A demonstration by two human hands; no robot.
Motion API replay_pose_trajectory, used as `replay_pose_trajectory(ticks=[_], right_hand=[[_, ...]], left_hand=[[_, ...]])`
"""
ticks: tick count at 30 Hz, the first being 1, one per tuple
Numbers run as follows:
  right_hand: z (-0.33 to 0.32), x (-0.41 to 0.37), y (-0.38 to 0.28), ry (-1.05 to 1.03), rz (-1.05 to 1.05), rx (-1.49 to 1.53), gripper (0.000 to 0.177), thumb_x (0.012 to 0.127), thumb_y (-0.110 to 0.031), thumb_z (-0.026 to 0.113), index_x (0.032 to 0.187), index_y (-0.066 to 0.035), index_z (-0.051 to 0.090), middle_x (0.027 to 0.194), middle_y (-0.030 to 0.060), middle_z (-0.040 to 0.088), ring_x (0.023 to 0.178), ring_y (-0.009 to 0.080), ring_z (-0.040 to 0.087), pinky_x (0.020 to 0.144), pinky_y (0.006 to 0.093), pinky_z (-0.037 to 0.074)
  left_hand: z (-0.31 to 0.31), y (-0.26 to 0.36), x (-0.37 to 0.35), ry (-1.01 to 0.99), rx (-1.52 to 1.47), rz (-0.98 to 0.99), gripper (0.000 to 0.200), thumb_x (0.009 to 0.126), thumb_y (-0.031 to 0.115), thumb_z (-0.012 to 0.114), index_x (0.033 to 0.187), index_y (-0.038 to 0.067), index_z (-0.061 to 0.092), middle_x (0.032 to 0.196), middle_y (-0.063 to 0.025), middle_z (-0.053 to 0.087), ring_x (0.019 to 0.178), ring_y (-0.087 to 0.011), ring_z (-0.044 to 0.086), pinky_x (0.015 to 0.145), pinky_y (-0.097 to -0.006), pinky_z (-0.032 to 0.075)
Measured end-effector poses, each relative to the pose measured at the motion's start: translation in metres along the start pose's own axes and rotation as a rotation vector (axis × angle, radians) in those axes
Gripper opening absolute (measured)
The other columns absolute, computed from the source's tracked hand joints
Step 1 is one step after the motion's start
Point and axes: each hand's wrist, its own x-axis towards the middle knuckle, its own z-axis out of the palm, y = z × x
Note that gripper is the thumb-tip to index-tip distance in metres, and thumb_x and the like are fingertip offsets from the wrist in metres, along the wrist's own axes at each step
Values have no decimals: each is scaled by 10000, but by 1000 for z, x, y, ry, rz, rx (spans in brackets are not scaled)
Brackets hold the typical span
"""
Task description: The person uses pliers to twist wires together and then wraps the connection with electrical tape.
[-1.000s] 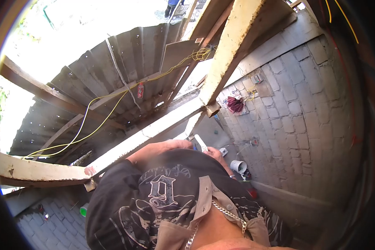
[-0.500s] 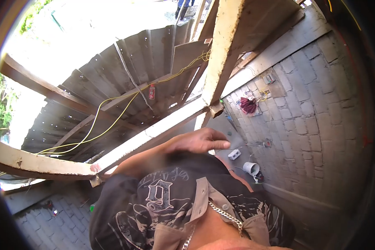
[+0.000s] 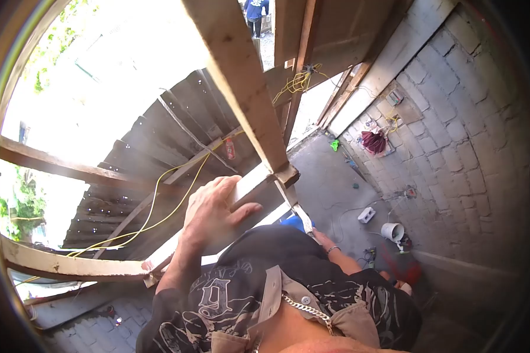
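Note:
My left hand (image 3: 218, 203) lies over a pale wooden beam (image 3: 254, 181) at chest height, its fingers bent over the far side and the thumb apart. Lower down, close to my shirt, my right hand (image 3: 324, 238) is at the lower end of a narrow pale wooden post (image 3: 300, 215). Its fingers are partly hidden, but they seem closed around the wood. A thick upright timber (image 3: 247, 100) meets the beam at a corner joint. Something blue (image 3: 294, 222) shows beside the narrow post, mostly covered.
Corrugated metal sheeting (image 3: 153, 135) slopes beyond the beam, with a yellow cable (image 3: 156, 200) and a red bottle (image 3: 229, 148). On the grey floor (image 3: 330, 170) below are a white block (image 3: 366, 215) and a white bucket (image 3: 392, 231). A block wall (image 3: 453, 147) rises at right. A person (image 3: 255, 12) stands far off.
My left hand has drawn back to the left and now rests on the beam. My right hand has come into view at the narrow post. The view has shifted, showing more floor.

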Motion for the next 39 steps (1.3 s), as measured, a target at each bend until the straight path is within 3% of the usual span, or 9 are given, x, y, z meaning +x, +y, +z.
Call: replay_pose_trajectory(ticks=[4, 8, 10, 21, 25, 28, 30, 33, 39], right_hand=[[-19, -39, -49, 72, 363, 431, 492, 931, -448, 441, 1124, -13, 564, 1036, 121, 612, 850, 226, 607, 734, 403, 497], [-13, 15, 18, 277, 266, 70, 574, 903, -452, 428, 1049, 74, 604, 1073, 264, 615, 958, 300, 610, 852, 378, 453], [-4, 26, 27, 139, 181, 233, 469, 924, -429, 454, 1059, -3, 593, 952, 104, 618, 799, 210, 595, 694, 389, 490], [18, 36, 17, 193, -119, -115, 442, 940, -353, 434, 1080, 44, 571, 1031, 112, 628, 884, 167, 603, 792, 360, 469], [-14, -25, -11, -28, 292, 325, 373, 915, -294, 459, 1020, 33, 601, 1039, 155, 640, 797, 235, 637, 693, 404, 511], [-7, -31, 80, -94, 289, 149, 284, 870, -226, 502, 887, 23, 637, 845, 141, 655, 705, 213, 636, 613, 404, 523], [-1, -34, 141, -315, -126, -296, 198, 794, -143, 494, 795, -37, 661, 700, 88, 606, 622, 237, 586, 535, 363, 450], [-9, -124, -40, 122, 542, 276, 236, 811, -162, 519, 857, 22, 659, 781, 125, 642, 677, 238, 614, 575, 358, 460], [8, -67, -11, 123, 154, 983, 389, 813, -300, 580, 980, 48, 624, 915, 135, 651, 751, 227, 617, 671, 351, 489]], left_hand=[[3, 3, 11, -108, -36, -29, 520, 705, 362, 758, 1074, 32, 602, 934, -149, 645, 877, -298, 634, 770, -369, 479], [2, 6, 15, -146, -98, -86, 481, 708, 316, 762, 1066, 39, 599, 856, -148, 661, 780, -307, 644, 702, -356, 486], [1, 8, 17, -175, -85, -123, 479, 709, 317, 760, 1066, 41, 599, 846, -148, 660, 766, -303, 643, 696, -355, 485], [-3, 11, 25, -369, -95, -297, 527, 733, 375, 717, 1139, 71, 571, 949, -170, 657, 919, -348, 618, 785, -406, 477], [-3, 6, 23, -343, -136, -239, 525, 735, 363, 719, 1138, 63, 566, 942, -175, 656, 913, -351, 617, 776, -410, 478], [-1, 6, 19, -246, -156, -204, 499, 704, 318, 757, 1099, 58, 597, 862, -126, 665, 770, -245, 644, 701, -346, 481], [-2, 7, 18, -214, -104, -140, 492, 708, 316, 743, 1105, 64, 597, 878, -145, 666, 789, -285, 650, 705, -364, 486], [-2, 7, 16, -178, -116, -97, 484, 710, 306, 737, 1103, 60, 598, 879, -151, 666, 794, -303, 648, 708, -370, 486], [-4, 16, 11, -189, -106, -158, 479, 708, 312, 739, 1083, 46, 603, 891, -155, 661, 820, -295, 641, 736, -369, 479]])
